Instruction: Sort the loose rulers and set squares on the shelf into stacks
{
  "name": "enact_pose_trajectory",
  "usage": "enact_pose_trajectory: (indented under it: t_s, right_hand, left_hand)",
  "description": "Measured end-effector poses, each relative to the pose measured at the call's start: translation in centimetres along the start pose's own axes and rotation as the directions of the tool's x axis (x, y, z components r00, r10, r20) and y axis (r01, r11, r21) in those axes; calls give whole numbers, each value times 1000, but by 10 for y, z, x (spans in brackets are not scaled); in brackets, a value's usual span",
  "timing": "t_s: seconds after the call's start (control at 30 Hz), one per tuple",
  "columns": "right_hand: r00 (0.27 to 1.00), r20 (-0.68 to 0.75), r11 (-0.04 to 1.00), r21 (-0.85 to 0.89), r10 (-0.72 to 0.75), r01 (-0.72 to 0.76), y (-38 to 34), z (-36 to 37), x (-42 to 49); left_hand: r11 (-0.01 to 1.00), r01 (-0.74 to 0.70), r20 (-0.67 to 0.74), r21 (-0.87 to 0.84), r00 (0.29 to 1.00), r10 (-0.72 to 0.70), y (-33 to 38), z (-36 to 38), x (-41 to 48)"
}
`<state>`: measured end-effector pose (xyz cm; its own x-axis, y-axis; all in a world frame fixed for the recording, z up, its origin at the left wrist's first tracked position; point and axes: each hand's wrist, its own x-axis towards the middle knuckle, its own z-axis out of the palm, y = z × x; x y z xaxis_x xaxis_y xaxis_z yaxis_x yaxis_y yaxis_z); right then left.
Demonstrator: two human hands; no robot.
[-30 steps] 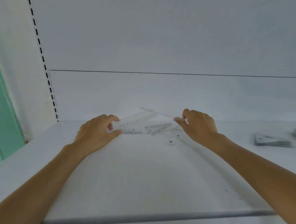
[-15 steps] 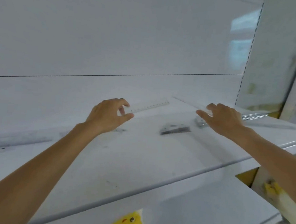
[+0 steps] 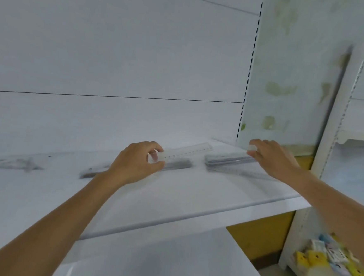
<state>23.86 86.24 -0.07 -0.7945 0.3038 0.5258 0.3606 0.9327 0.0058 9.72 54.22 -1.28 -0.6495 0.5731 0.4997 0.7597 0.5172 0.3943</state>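
Half sorted, it seems: loose pieces (image 3: 24, 164) lie left of the stack (image 3: 224, 159).
The left hand (image 3: 136, 162) pinches a ruler (image 3: 186, 152); the right hand (image 3: 272, 161) pinches a clear piece (image 3: 251, 147).

Shelf (image 3: 172, 204) front open, rt stack (image 3: 224, 160), lft stack (image 3: 180, 164) mid-rear, gap btwn; side panel (image 3: 284, 80) walls rt end

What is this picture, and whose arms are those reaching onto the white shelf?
Those are a person's own arms, not a machine. The camera sits on the person's head, so you see what they see, looking down at their hands. The left hand pinches one end of a see-through ruler. The right hand pinches a clear piece, too blurry to name, just above a grey stack of rulers. A second stack lies by the left hand on the white shelf. More blurry bits lie far to the left.
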Motion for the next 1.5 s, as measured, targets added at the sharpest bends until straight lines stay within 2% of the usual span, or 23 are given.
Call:
enact_pose_trajectory:
  t_s: [0.07, 0.17, 0.27, 0.37, 0.5, 0.63, 0.77, 0.87, 0.97, 1.1, 1.27, 1.4, 1.5]
  right_hand:
    - [999, 49, 1000, -25, -4, 5, 25, 3, 15]
    - [998, 39, 998, -15, -55, 56, 41, 13, 31]
    - [987, -6, 987, 31, -160, 160, 38, 33, 36]
    - [977, 28, 975, 75, -213, 211, 34, 45, 45]
    - [971, 67, 935, 292, -227, 199, 38, 51, 57]
    - [969, 102, 885, 437, -225, 159, 44, 57, 67]
    - [927, 228, 875, 453, -299, 171, 46, 73, 62]
    - [939, 192, 880, 440, -287, 179, 43, 74, 60]
    - [949, 135, 912, 344, -285, 225, 38, 66, 57]
    - [969, 36, 858, 474, -243, 197, 28, 48, 29]
    - [950, 106, 880, 419, -293, 224, 24, 48, -19]
    - [940, 178, 870, 458, -290, 182, 25, 45, -22]
    - [946, 171, 875, 451, -277, 174, 25, 45, -24]
  left_hand:
    - [999, 32, -20, -6, 999, -33, 11, 11, 1]
    - [997, 78, -61, -22, 995, -79, 20, 20, -6]
    - [990, 120, -78, 73, 990, -114, 22, 21, -15]
    - [977, 169, -71, 132, 984, -161, 25, 21, -19]
    - [969, 212, -105, 127, 974, -200, 30, 24, -21]
    - [966, 235, -128, 103, 967, -222, 31, 25, -26]
    - [955, 263, -129, 134, 961, -246, 28, 23, -31]
    - [952, 264, -128, 153, 961, -245, 30, 22, -26]
    - [964, 237, -157, 123, 963, -217, 37, 24, -14]
    - [980, 180, -170, 89, 972, -163, 50, 32, 6]
    - [984, 134, -134, 115, 984, -118, 64, 59, 41]
    - [990, 109, -85, 89, 991, -101, 82, 90, 70]
    - [995, 91, -58, 50, 994, -88, 99, 112, 92]
